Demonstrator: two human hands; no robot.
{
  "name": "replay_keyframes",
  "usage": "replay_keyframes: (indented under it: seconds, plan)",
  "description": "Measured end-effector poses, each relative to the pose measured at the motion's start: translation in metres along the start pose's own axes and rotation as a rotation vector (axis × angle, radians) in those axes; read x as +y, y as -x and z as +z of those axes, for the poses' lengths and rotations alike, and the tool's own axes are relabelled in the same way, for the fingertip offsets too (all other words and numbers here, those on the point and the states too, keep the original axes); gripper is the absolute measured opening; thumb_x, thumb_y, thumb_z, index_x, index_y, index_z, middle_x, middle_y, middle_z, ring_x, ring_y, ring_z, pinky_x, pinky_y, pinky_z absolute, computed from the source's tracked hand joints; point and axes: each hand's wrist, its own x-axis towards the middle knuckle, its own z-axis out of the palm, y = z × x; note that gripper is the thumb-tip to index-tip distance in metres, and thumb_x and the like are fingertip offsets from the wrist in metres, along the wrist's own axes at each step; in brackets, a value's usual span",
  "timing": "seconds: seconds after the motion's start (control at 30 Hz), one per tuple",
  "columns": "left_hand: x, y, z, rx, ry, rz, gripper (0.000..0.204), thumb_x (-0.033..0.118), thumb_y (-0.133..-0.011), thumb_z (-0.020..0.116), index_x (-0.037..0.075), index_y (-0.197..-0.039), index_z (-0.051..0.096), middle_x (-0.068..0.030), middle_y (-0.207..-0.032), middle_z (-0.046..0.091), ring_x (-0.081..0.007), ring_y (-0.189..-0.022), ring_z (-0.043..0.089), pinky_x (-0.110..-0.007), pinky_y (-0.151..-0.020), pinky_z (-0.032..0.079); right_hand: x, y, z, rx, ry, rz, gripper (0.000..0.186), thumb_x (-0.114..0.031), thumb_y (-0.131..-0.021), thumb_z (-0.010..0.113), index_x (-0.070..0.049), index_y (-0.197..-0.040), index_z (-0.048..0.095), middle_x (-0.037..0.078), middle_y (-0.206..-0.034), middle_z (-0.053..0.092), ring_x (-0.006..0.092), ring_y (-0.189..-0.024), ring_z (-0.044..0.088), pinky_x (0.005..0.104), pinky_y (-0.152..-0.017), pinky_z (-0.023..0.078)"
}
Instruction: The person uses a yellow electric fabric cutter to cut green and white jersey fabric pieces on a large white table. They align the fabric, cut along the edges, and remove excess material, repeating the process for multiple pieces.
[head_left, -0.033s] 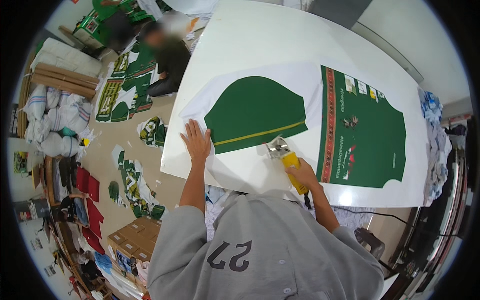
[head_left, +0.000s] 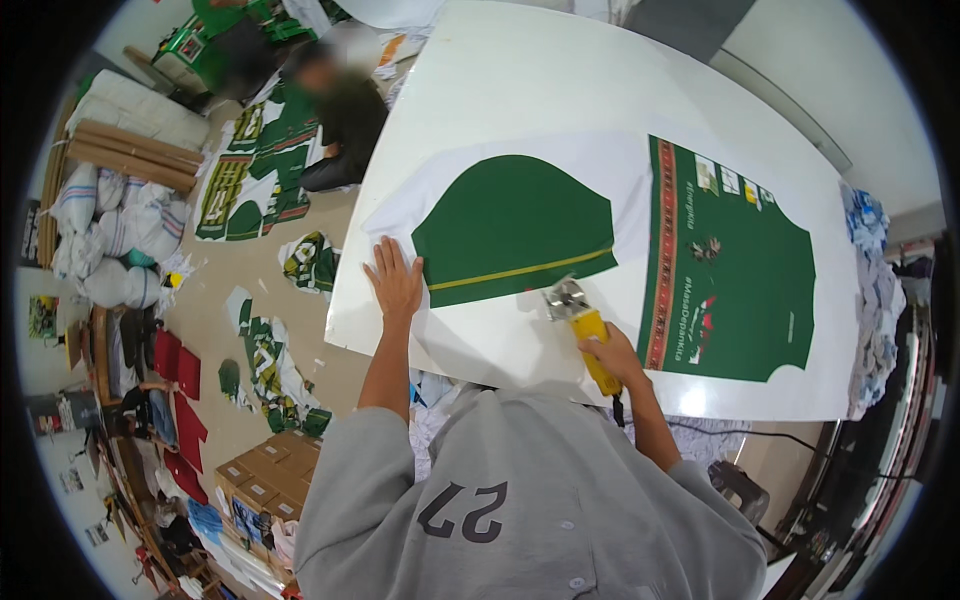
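A green curved fabric piece with a yellow stripe (head_left: 510,220) lies on white material (head_left: 625,170) atop the white table (head_left: 500,80). My left hand (head_left: 398,280) lies with fingers spread at the left end of the white material, touching it beside the green piece. My right hand (head_left: 610,350) grips a yellow electric round-blade cutter (head_left: 585,325), its metal head just below the green piece's lower edge and its cord trailing off to the right. A larger green printed panel (head_left: 750,290) lies to the right of the cutter.
A crouching person (head_left: 345,125) is beside the table's left side, near green-and-white fabric pieces (head_left: 240,170) on the floor. White sacks (head_left: 110,230), long cardboard rolls (head_left: 130,150) and stacked cartons (head_left: 265,475) stand at left. Scrap fabric (head_left: 870,270) lies along the table's right side.
The cutter and my right hand have shifted slightly to the right and down in the picture. The whole view has shifted a little. My left hand remains on the white material.
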Motion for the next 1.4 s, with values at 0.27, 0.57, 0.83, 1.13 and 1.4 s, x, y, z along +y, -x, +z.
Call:
replay_keyframes:
  seconds: [0.27, 0.57, 0.83, 1.13, 1.4]
  plan:
    - [-0.041, -0.03, 0.006, -0.036, -0.116, 0.009, 0.084, 0.059, -0.115, 0.042, 0.006, -0.177, 0.023, -0.0112, -0.187, 0.018, -0.0345, -0.172, 0.016, -0.07, -0.134, 0.007, 0.038, 0.055, -0.035, -0.123, -0.731, 0.172, 0.055, -0.02, -0.098, 0.076, -0.006, -0.145, 0.05, 0.016, -0.115, 0.071, 0.0263, -0.086, 0.075, 0.0421, -0.068, 0.067]
    - [0.025, 0.004, 0.006, 0.161, 0.078, 0.044, 0.082, 0.058, -0.111, 0.053, 0.003, -0.17, 0.04, -0.0157, -0.183, 0.029, -0.0378, -0.171, 0.015, -0.072, -0.133, 0.004, 0.067, 0.05, -0.043, 0.273, -0.044, -0.078, 0.09, -0.012, -0.087, 0.079, -0.006, -0.167, 0.038, 0.025, -0.137, 0.065, 0.0402, -0.128, 0.067, 0.05, -0.113, 0.054]
    - [0.243, 0.065, 0.022, -0.011, 0.437, 0.637, 0.06, 0.033, -0.103, 0.071, 0.01, -0.157, 0.057, -0.0115, -0.171, 0.046, -0.0355, -0.165, 0.032, -0.07, -0.131, 0.018, 0.01, 0.051, -0.046, 0.29, 0.273, -0.061, 0.098, -0.014, -0.086, 0.076, -0.023, -0.175, 0.035, 0.025, -0.147, 0.063, 0.0461, -0.137, 0.061, 0.0509, -0.116, 0.05]
    - [0.381, 0.023, 0.021, -0.333, 0.101, 1.127, 0.056, 0.048, -0.115, 0.049, 0.018, -0.162, 0.056, 0.0, -0.169, 0.053, -0.0303, -0.169, 0.026, -0.08, -0.131, 0.008, 0.045, 0.094, -0.045, 0.332, 0.054, -0.127, 0.096, -0.01, -0.087, 0.076, -0.024, -0.174, 0.037, 0.025, -0.146, 0.063, 0.0464, -0.134, 0.063, 0.0511, -0.115, 0.051]
    - [0.298, 0.045, 0.029, -0.199, 0.467, 0.764, 0.059, 0.032, -0.112, 0.059, 0.018, -0.168, 0.048, -0.0048, -0.177, 0.042, -0.0317, -0.169, 0.025, -0.067, -0.134, 0.011, 0.047, 0.101, -0.034, 0.31, 0.178, -0.116, 0.094, -0.009, -0.086, 0.074, -0.031, -0.171, 0.04, 0.024, -0.136, 0.063, 0.0503, -0.114, 0.069, 0.0556, -0.099, 0.059]
